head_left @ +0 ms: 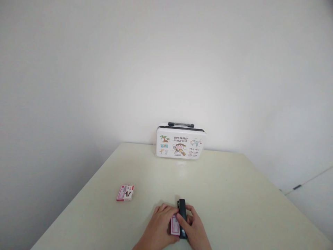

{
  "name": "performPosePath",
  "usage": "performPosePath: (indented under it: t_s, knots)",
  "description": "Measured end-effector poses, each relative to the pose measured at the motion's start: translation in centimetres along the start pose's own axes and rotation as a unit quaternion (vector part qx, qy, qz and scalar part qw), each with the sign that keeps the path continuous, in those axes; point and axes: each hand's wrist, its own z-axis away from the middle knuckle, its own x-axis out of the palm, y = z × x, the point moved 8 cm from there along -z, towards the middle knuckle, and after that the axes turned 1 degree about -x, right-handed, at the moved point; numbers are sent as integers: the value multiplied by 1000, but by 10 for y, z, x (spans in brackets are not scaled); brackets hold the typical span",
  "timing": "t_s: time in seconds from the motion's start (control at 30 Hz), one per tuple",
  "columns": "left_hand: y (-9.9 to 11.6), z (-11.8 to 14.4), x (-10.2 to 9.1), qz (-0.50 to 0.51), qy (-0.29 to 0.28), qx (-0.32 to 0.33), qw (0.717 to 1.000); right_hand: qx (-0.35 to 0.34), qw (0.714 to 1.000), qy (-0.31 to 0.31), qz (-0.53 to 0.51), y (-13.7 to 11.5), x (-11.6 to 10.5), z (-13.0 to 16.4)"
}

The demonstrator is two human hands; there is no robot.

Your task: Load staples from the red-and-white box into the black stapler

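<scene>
Stapler (182,207), black and long, was in the right hand (197,229) in the head view, with fingers closed around it. The left hand (159,225) held a small pink-and-white box (175,228) right beside it, so both hands were close together. A second box (125,193) lay to the left on the pale table (223,194). Far back, a white case (180,143) with pictures stood near the wall (166,62).
</scene>
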Motion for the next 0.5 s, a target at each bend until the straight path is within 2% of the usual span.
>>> performPosePath:
  t_s: [0.03, 0.1, 0.17, 0.2, 0.27, 0.3, 0.33, 0.4, 0.5]
  knots:
    - [-5, 0, -4, -4, 7, 7, 1000, 2, 1000, 2, -4, 1, -1, 0]
    - [-30, 2, -31, -26, 69, 1, 997, 6, 1000, 3, -6, 2, -1, 1]
    - [-73, 13, -85, -80, 209, -63, 973, 8, 1000, 1, -5, 1, -1, 2]
    - [-97, 21, -110, -92, 250, -98, 959, 7, 1000, 0, -5, -1, -2, 2]
    - [-143, 37, -152, -108, 301, -161, 934, 4, 1000, -2, -1, -3, -2, 3]
    - [-162, 45, -167, -115, 310, -188, 925, 3, 1000, -5, 2, -4, -2, 3]
    - [-178, 52, -176, -120, 306, -209, 921, 5, 1000, -9, 4, -3, -1, 2]
    - [-199, 66, -179, -129, 281, -232, 922, 10, 1000, -12, 6, 2, -1, 1]
    - [-210, 89, -162, -151, 247, -242, 926, 9, 1000, 9, 8, 11, -2, -3]
